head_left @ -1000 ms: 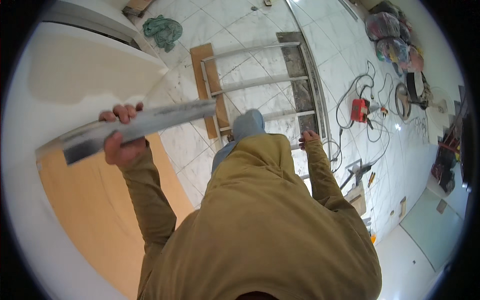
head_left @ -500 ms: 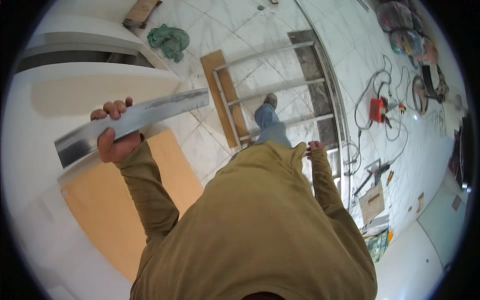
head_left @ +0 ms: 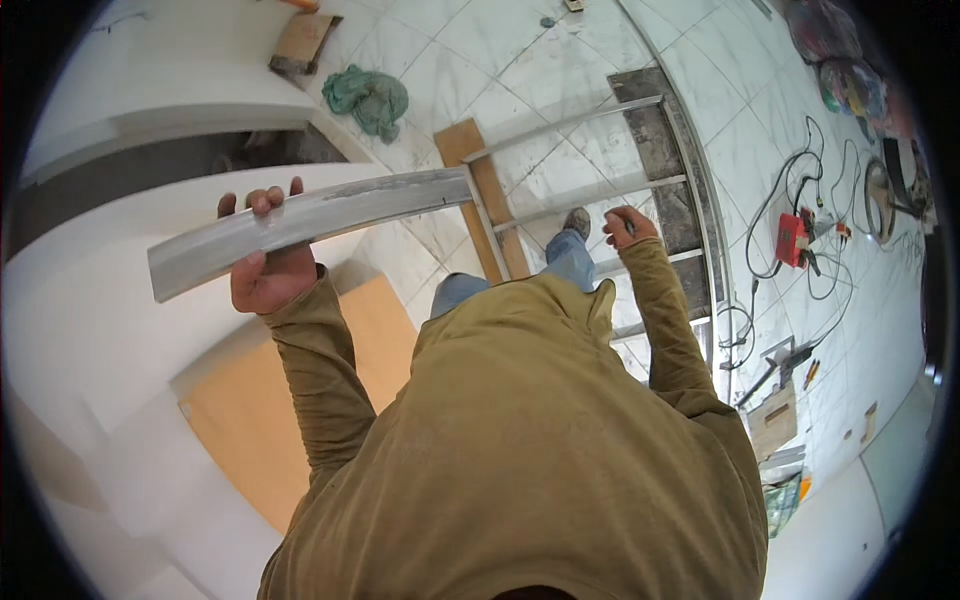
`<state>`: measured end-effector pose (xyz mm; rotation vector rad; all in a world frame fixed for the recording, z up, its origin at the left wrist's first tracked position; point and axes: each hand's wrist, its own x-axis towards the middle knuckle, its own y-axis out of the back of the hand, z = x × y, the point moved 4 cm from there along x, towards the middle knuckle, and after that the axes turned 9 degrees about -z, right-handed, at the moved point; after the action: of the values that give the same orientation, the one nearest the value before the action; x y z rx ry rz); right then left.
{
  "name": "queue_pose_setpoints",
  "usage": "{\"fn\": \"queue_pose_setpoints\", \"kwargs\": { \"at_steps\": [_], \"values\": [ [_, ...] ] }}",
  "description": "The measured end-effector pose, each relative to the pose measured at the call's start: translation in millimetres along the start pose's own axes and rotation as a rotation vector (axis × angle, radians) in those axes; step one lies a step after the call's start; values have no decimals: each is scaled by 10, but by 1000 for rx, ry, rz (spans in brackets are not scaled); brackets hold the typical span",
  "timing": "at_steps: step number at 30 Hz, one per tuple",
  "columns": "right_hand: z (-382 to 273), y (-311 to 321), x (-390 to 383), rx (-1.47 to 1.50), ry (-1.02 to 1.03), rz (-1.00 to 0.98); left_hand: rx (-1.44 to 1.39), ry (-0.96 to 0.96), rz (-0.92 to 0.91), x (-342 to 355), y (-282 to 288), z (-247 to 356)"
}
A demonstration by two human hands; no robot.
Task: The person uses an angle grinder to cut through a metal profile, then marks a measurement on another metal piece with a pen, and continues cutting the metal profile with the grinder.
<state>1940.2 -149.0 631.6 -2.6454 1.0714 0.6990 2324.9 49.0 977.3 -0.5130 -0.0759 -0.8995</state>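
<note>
From the head camera:

One metal bar (head_left: 335, 208), long, flat-faced, grey with darker smears; raised on my left side, slightly tilted, right end higher in view. That end overlaps the near left corner of the ladder-like frame; whether they touch, I cannot tell.

One left hand (head_left: 272, 272), mine: closed about the bar left of its middle, fingers over the upper edge, thumb on the lower side. The grip is the bar's only visible support.

One right hand (head_left: 630, 228), mine: off the bar, raised over the frame, fingers half curled. No object shows in it; whether something small sits between the fingertips, I cannot tell.

One ladder-like frame (head_left: 590, 204), metal, on the tiled floor; a brown board (head_left: 489, 182) along its left side, a dark strip (head_left: 655, 160) by its right. My shoe (head_left: 577, 221) shows between its rungs.

Also: tan panel (head_left: 300, 400), below the left hand; green cloth (head_left: 367, 100), crumpled; red box (head_left: 793, 238) among cables, far right.

Step, in my judgement: one-handed handling of the bar. A next move would call for a firm left grip, careful footing among the rungs, and the right hand's help should the long end swing.
</note>
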Motion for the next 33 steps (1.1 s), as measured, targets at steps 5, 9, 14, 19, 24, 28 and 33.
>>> {"fn": "queue_pose_setpoints", "kwargs": {
  "at_steps": [5, 9, 14, 19, 24, 28, 33],
  "values": [
    [191, -389, -51, 19, 51, -21, 390, 119, -34, 365, -161, -368],
    [173, -669, -245, -136, -44, 18, 796, 143, -34, 711, -126, -509],
    [153, -1064, -381, -131, -116, -21, 695, 80, 115, 902, 226, -651],
    [-32, -1639, -312, -245, -170, 23, 603, 189, 44, 1131, 1113, -723],
    [-499, -2617, -122, -446, 12, 188, -153, 176, -351, 1543, 1906, -628],
    [-683, -3469, -173, -773, -188, 106, -319, 309, -436, 2060, 1933, -405],
    [-1215, -3944, -194, -981, -325, 56, -352, 220, -655, 2595, 1647, -296]
  ]
}}
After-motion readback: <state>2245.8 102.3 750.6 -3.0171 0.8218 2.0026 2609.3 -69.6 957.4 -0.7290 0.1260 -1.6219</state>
